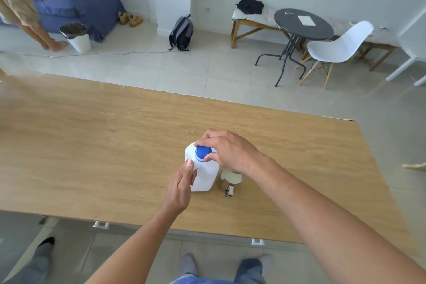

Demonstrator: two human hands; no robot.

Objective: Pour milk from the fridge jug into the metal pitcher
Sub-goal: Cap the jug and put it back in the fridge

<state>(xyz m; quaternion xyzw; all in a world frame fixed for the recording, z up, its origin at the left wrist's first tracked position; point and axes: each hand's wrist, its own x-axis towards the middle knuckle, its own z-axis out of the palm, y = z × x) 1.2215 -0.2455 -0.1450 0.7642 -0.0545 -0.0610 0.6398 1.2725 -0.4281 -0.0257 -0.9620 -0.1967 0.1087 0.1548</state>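
Head view, frame centre: long light-oak wooden table [92,145] on pale tiled floor [207,71]; right hand [227,151] pinches white plastic jug's [205,175] blue cap [203,151], left hand [182,183] clasps its side; steel pitcher [228,182] adjacent.

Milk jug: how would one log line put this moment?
left hand: steadies jug | right hand: grips blue cap | pitcher: beside jug | stage: cap on

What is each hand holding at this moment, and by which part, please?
Left hand steadies the white milk jug by its side; right hand grips its blue cap.
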